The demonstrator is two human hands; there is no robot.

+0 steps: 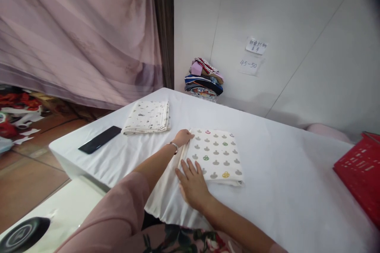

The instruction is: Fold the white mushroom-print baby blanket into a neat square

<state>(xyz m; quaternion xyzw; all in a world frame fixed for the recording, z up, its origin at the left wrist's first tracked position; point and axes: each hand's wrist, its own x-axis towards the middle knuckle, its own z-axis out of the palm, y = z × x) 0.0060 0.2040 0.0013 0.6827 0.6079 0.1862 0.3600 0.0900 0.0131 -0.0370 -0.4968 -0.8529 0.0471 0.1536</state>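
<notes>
A folded white cloth (216, 151) printed with grey, green, red and yellow mushroom shapes lies on the white-covered table (276, 174) in front of me. My left hand (183, 138), with a bracelet at the wrist, is at the cloth's far left corner, fingers closed over the edge. At the near left edge, my right hand (193, 184) rests with its fingers spread flat on the fabric. Left of my hands sits a second folded white cloth (148, 116) with small dark prints, touched by neither hand.
A black phone (100, 139) lies near the table's left edge. Folded fabrics (204, 79) are stacked beyond the far edge, by the wall. At the right stands a red plastic basket (360, 170). A round black object (25, 234) is at the lower left. A pink curtain (83, 27) hangs behind.
</notes>
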